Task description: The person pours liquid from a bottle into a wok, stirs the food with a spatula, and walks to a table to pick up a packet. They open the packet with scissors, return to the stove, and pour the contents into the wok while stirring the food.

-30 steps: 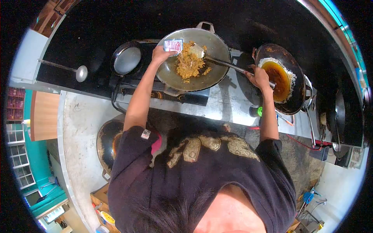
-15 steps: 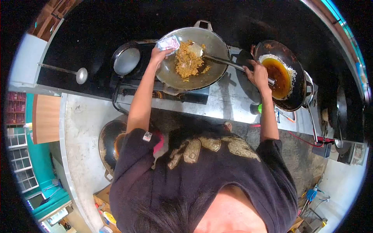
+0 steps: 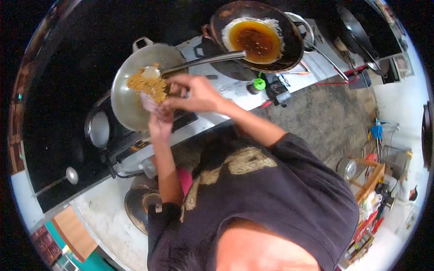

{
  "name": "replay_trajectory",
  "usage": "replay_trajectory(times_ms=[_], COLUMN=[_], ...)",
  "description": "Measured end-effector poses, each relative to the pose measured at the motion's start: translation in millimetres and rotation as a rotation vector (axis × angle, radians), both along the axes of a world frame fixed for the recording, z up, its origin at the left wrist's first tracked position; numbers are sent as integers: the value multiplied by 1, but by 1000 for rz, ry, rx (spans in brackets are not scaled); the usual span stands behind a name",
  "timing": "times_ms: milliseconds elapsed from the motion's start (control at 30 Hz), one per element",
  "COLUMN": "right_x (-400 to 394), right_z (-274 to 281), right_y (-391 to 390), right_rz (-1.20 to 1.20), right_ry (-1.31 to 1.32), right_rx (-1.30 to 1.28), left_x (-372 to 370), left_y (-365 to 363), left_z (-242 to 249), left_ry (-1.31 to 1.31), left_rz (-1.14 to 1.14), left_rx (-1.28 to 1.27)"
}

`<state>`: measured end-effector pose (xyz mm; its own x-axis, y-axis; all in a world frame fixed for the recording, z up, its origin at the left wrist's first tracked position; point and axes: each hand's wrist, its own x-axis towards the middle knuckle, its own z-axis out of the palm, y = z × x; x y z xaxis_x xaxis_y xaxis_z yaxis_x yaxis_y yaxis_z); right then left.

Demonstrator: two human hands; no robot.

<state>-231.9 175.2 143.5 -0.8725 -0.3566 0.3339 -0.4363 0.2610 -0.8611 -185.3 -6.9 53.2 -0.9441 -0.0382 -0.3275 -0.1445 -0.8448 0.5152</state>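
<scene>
A large metal wok (image 3: 124, 104) holds yellow-brown rice (image 3: 147, 86). A spatula (image 3: 203, 61) rests in the wok, its handle sticking out over the rim to the right. Over the wok's near side, my left hand (image 3: 160, 124) is closed on a small white and pink packet (image 3: 148, 102), blurred by motion. My right hand (image 3: 194, 94) is beside it, thumb and fingers curved and apart near the packet, off the spatula handle. Whether its fingertips touch the packet is unclear.
A dark wok (image 3: 294, 49) with brown oil (image 3: 255, 43) stands at the upper right. Below it is a green-capped bottle (image 3: 258, 84). A small pan (image 3: 99, 129) is left of the rice wok, and a ladle (image 3: 71, 175) lies farther left.
My right hand has let go of the spatula and come over beside my left hand and the packet. The whole view has turned and shifted.
</scene>
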Motion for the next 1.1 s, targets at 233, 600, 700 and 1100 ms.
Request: replay_trajectory(times_ms=[233,600,700,1100], right_x=[55,95,78,-40], right_z=[-59,-108,-142,-333], right_y=[66,303,403,499], right_rz=[-106,-519,-679,-456], right_ry=[-215,-383,-330,-316], right_rx=[124,254,350,724], left_x=[61,72,92,383], left_y=[100,278,296,189], left_z=[-83,-106,-138,-220], left_ry=[-183,-157,-341,-1067], left_rz=[-373,-944,-863,-346], left_rx=[-34,-170,-406,-1369])
